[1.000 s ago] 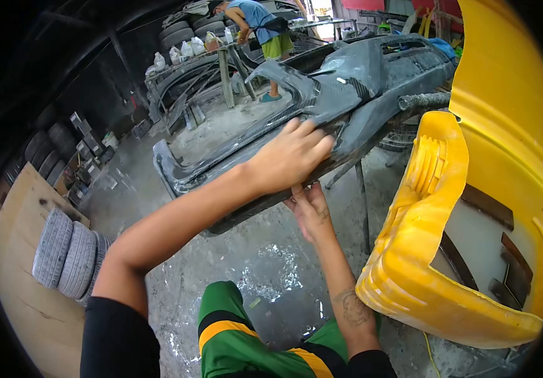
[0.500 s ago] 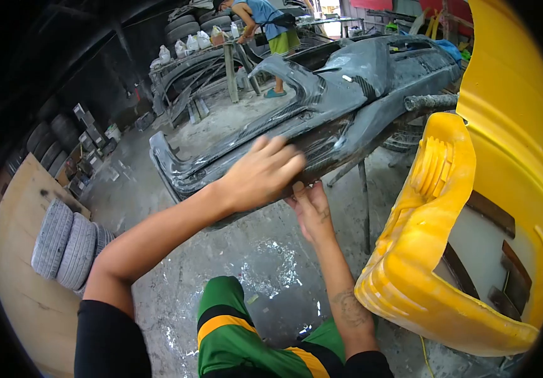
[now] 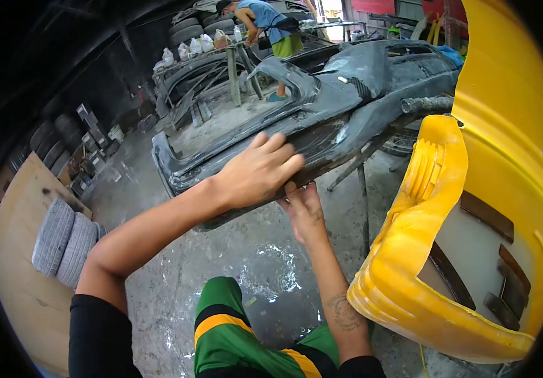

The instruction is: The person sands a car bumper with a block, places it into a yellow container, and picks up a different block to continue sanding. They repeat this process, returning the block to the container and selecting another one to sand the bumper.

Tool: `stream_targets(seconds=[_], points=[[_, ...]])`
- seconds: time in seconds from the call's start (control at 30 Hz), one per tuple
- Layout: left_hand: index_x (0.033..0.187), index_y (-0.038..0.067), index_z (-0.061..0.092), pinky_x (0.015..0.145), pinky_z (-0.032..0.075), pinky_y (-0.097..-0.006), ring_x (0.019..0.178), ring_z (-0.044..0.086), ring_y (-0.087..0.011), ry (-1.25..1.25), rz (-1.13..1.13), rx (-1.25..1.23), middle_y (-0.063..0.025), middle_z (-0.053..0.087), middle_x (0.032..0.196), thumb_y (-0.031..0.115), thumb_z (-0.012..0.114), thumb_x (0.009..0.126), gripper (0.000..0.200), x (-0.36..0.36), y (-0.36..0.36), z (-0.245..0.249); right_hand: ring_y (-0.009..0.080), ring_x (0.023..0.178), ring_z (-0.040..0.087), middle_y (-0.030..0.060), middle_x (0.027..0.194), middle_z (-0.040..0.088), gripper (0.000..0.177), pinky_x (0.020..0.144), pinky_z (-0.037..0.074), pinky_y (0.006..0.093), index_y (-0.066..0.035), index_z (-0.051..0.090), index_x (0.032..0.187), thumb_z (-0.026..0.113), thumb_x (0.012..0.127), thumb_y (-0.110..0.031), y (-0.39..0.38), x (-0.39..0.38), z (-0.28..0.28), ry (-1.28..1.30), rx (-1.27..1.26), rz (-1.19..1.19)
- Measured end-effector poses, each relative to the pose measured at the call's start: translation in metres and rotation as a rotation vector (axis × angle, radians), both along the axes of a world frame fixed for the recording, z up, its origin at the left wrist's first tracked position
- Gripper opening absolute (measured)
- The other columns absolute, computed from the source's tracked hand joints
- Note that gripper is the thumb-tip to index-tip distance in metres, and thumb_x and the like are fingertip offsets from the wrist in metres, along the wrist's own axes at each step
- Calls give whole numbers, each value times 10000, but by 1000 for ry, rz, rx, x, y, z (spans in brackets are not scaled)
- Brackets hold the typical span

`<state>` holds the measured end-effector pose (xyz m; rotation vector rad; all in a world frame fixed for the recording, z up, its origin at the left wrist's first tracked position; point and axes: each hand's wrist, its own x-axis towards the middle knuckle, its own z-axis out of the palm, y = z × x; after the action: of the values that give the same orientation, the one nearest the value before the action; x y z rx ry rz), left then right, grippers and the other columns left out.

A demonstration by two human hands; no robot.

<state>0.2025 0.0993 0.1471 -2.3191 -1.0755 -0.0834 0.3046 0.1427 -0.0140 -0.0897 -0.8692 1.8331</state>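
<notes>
A dark grey car bumper [image 3: 334, 94], scuffed and dusty, lies at a slant in front of me. My left hand [image 3: 260, 169] is on its near lower part, back of the hand up and fingers bent down against the surface. Whatever the palm may cover is hidden, and the fingertips are slightly blurred. Below and to the right of it, my right hand [image 3: 304, 211] pinches the bumper's lower edge, thumb on the near side and fingers partly hidden.
A large yellow moulded panel [image 3: 403, 252] stands close on my right. Tyres [image 3: 73, 246] and a plywood board [image 3: 16, 264] are at left. Behind the bumper, a person in blue [image 3: 265, 19] bends over a bench with plastic bottles [image 3: 205, 43]. A metal stand leg [image 3: 364, 201] supports the bumper.
My left hand has shifted slightly over the bumper's surface. My right hand still grips the edge. The camera view has moved a little, and the person behind bends lower.
</notes>
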Motion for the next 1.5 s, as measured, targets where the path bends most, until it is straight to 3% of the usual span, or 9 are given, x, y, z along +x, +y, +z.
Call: stream_targets(seconds=[0.2,0.33,0.57,0.87,1.03,1.23,1.3,1.43,1.5], points=[[977,80,525,832,407,-386,922,518,-269,-46,-192,213,-62,560,893,188,660,796,250,50,79,12,213,1262,518,56,1343,531,500,1057,431,481,-122,375,1356,671,983,-276,3,7,-9,-95,11,2],[970,82,529,800,410,-404,934,521,-266,2,-22,-2,-64,547,911,204,647,802,239,-19,-21,-5,195,1253,523,50,1356,529,502,1036,444,461,-144,390,1378,670,982,-273,1,8,-4,-37,27,35],[981,71,502,832,412,-381,957,520,-270,-65,-162,10,-82,555,915,185,651,796,263,20,33,4,211,1291,506,48,1406,519,541,1067,405,474,-168,373,1410,675,977,-288,1,5,-7,-83,-11,1],[1002,51,551,744,398,-379,857,521,-237,53,-40,6,-93,574,989,180,622,818,235,-97,-80,-23,206,1233,547,57,1351,538,502,1055,442,443,-113,379,1400,631,1004,-292,-4,7,-2,-54,50,-14],[973,73,513,788,405,-373,897,506,-249,-70,-175,-26,-76,524,902,188,582,856,178,-21,-4,-3,201,1219,536,67,1342,534,527,1039,446,446,-109,390,1351,696,964,-296,-6,6,0,-39,-28,-10],[977,56,540,738,395,-366,850,511,-229,101,-23,16,-87,573,975,172,604,804,218,-115,-97,-30,209,1222,560,67,1336,558,485,1033,466,439,-108,411,1373,654,989,-278,0,9,-2,-25,69,-15],[1067,40,561,719,379,-375,805,501,-229,85,-53,0,-69,535,887,125,659,829,272,-105,-86,-20,208,1223,560,63,1319,570,485,1032,467,439,-107,410,1371,655,989,-280,-2,5,1,-1,71,-6],[966,71,502,791,404,-372,895,502,-248,-49,-89,33,-73,505,884,176,573,842,178,-31,-14,-3,218,1205,560,89,1323,547,529,1036,454,447,-71,392,1349,694,967,-277,-2,3,5,-15,18,-8],[968,71,515,788,400,-373,873,494,-242,-90,-70,43,-64,514,899,163,606,826,192,-43,-35,-8,218,1190,570,88,1311,556,530,1035,455,446,-71,394,1348,694,966,-284,-1,6,3,-22,19,-8]])
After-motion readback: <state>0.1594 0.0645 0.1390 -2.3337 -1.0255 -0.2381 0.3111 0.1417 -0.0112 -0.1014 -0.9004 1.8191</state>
